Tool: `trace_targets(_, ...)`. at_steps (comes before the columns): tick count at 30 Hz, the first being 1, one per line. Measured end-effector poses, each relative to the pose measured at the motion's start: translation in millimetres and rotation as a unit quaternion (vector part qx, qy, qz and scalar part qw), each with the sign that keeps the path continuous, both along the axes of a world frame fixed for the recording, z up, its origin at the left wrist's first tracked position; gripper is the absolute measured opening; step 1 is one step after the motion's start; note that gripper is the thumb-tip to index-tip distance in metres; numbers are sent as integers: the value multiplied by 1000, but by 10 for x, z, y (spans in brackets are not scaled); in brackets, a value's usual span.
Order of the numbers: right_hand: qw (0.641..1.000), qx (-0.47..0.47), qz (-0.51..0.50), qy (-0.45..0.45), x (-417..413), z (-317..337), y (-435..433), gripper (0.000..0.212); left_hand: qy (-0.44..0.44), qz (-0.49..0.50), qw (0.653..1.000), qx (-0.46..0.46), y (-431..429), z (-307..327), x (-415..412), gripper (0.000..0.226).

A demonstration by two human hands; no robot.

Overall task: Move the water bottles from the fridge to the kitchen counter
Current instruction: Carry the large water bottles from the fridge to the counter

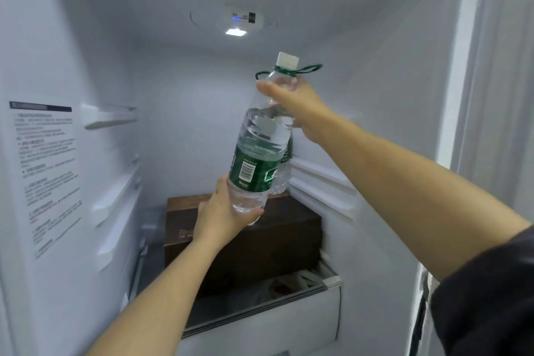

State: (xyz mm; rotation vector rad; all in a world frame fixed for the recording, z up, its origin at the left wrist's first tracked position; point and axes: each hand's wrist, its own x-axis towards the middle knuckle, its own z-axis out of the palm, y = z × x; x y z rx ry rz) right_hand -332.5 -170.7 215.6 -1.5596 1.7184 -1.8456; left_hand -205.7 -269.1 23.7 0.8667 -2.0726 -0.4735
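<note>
Both arms reach into fridge (187, 124); right hand (291, 97) wraps the shoulder of a tilted clear plastic bottle (248, 170), left hand (221, 211) curls round its base. Green-labelled, white-capped, held mid-air above a brown box (274, 240).

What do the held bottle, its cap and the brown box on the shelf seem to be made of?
The bottle looks like clear, glossy plastic: water shows through it. The cap seems opaque white plastic, rather matte. The brown box is probably cardboard, matte with straight edges; wood is also possible.
</note>
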Motion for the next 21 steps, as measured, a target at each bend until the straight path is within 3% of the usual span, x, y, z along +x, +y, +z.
trace_targets(2,998,-48,13,-33,29,62,45,29,4,-8,1000,-6,13,-2,9,92)
trace_targets(7,997,-65,2,-45,92,36,59,34,16,-15,1000,8,3,6,19,89)
trace_targets(12,991,-115,17,-63,152,10,235,13,62,-40,997,-11,138,59,84,74)
trace_targets(16,986,-146,34,-79,213,48,463,15,113,-62,991,-38,309,21,148,71)
trace_targets(19,987,-142,30,-70,247,81,605,29,137,-84,986,-37,411,4,176,71)
trace_targets(21,985,-144,46,-80,253,75,725,23,155,-98,983,-21,528,-13,222,73)
